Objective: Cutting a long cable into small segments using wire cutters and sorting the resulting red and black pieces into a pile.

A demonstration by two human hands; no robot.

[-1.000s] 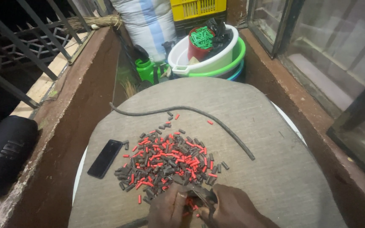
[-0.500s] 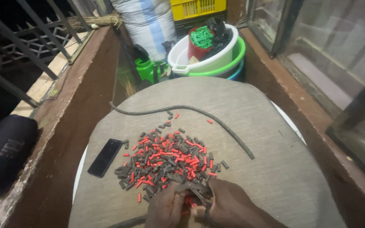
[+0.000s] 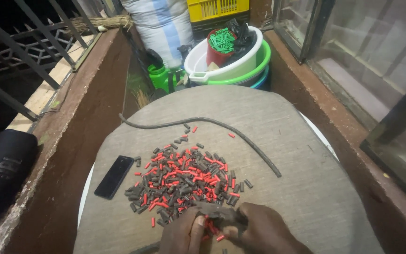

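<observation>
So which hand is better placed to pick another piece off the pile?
Probably the left hand: it sits beside the near edge of the pile of red and black pieces, while the right hand grips a dark tool.

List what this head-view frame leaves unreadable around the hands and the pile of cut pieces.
- Left hand and right hand: lower parts cut off by the bottom edge.
- Dark tool between them: mostly covered by fingers; its kind and working end cannot be told.
- Pile of red and black pieces: near edge hidden behind the hands.
- Dark cable: whether it is the strand at the bottom edge is unclear.
- Stacked basins: contents partly hidden by a black bag.
</observation>
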